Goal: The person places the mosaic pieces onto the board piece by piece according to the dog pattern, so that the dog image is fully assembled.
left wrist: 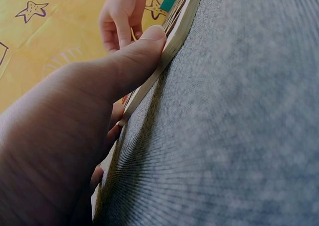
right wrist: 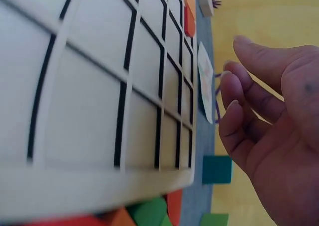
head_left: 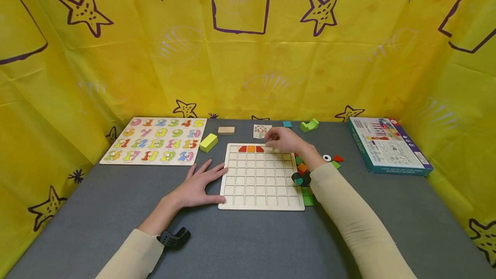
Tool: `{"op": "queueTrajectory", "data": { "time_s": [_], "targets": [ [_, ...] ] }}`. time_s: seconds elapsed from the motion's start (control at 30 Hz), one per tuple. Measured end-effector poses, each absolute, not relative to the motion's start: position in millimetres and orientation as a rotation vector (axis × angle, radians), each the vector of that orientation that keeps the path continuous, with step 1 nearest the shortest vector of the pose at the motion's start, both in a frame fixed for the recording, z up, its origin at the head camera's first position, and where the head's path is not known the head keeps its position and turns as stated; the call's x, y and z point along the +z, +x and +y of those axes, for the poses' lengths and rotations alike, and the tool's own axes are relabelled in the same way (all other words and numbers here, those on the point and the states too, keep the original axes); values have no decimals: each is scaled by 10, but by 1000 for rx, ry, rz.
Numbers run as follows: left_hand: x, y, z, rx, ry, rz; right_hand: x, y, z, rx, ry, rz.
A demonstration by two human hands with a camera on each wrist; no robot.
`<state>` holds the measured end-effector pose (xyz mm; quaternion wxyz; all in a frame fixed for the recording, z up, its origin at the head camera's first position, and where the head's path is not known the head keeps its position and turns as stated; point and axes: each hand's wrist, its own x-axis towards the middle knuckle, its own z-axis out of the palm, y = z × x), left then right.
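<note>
A pale wooden grid board (head_left: 255, 184) lies flat on the dark grey table. In its far row sit a red rounded piece (head_left: 242, 149), an orange square (head_left: 251, 149) and another red rounded piece (head_left: 260, 149). My left hand (head_left: 199, 187) spreads along the board's left edge, thumb at the near corner; the left wrist view shows the thumb (left wrist: 144, 46) against the rim. Over the board's far edge hovers my right hand (head_left: 286, 139), beside a small pattern card (head_left: 261, 131). In the right wrist view its fingers (right wrist: 233, 118) bend loosely, thumb apart, nothing visible between them.
Loose coloured pieces (head_left: 308, 200) lie along the board's right side, partly under the right forearm. A number puzzle (head_left: 155, 143) and a yellow block (head_left: 209, 143) are on the left. Behind stand a wooden block (head_left: 226, 131) and a green arch (head_left: 309, 125); a box (head_left: 391, 145) lies right.
</note>
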<state>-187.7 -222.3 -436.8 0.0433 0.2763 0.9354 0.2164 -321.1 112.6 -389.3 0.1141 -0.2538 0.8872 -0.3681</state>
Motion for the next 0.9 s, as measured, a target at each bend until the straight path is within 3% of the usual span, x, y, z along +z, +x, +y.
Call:
{"op": "queueTrajectory", "data": {
  "time_s": [0.9],
  "targets": [
    [-4363, -1879, -2218, 647, 832, 2855, -4012, -3088, 2029, -1037, -591, 2698]
  ]
}}
